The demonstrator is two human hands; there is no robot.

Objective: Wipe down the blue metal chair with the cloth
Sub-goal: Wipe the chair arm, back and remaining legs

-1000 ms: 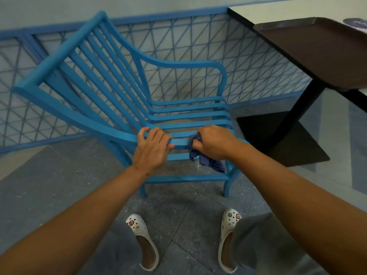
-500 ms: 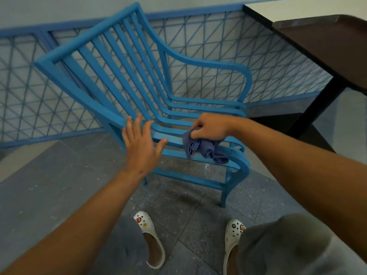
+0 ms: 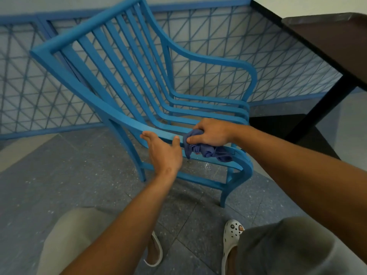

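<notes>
The blue metal chair [image 3: 139,80] with slatted back and seat stands in front of me, turned with its back to the left. My right hand [image 3: 211,133] grips a bunched dark blue cloth [image 3: 206,150] and presses it on the near armrest. My left hand [image 3: 162,151] reaches to the same armrest just left of the cloth, its thumb against the rail's near side. The left fingers lie past the rail and are partly hidden.
A blue lattice railing [image 3: 278,62] runs behind the chair. A dark table [image 3: 327,42] on a black post [image 3: 325,108] stands at the right. My feet in white clogs [image 3: 232,237] stand on the grey tiled floor [image 3: 59,185] close to the chair.
My left hand let go of the armrest, opened, and now reaches onto it again. My right hand with the cloth moved along the armrest. The view shifted, so the chair appears closer.
</notes>
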